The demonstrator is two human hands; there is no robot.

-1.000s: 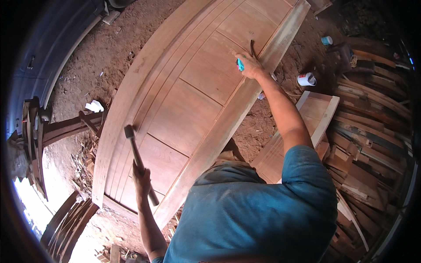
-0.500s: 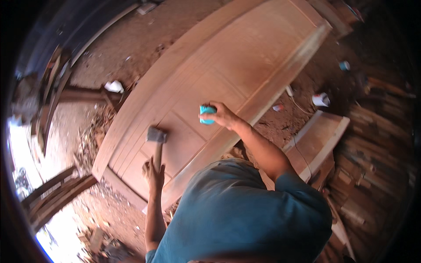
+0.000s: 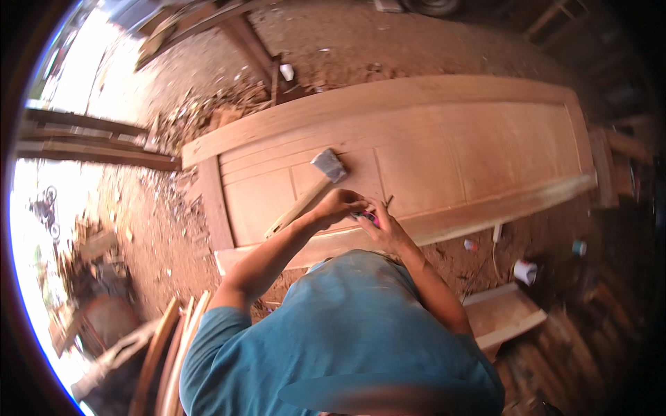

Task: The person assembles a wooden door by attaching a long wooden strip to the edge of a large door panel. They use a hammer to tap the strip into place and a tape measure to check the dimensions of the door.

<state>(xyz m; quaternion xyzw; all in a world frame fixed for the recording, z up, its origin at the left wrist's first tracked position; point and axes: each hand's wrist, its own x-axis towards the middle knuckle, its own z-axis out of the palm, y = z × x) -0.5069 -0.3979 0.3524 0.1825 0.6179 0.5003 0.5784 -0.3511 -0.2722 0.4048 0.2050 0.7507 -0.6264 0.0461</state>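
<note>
My left hand [image 3: 338,204] and my right hand [image 3: 393,234] meet close in front of my body, above the near edge of a wooden door [image 3: 416,149]. Between their closed fingers is a small pink and dark thing [image 3: 370,219]; its kind is mostly hidden by the fingers. A thin dark stick-like piece [image 3: 390,201] shows just beyond my right fingers. Left of my hands, a hammer [image 3: 329,165] with a grey blocky head and a pale wooden handle lies on the door, untouched, its handle pointing toward the near left.
The door lies flat above reddish dirt. Stacked beams [image 3: 97,149] stand to the left, wood scraps [image 3: 187,125] beside them. At the right are a white can [image 3: 525,272], a small turquoise can [image 3: 579,247] and a shallow wooden piece [image 3: 506,315]. Long boards [image 3: 177,353] lean at lower left.
My right hand no longer holds the turquoise can. My left hand has left the hammer's handle area, and both hands have come together on a small pink and dark thing. The view has turned.
</note>
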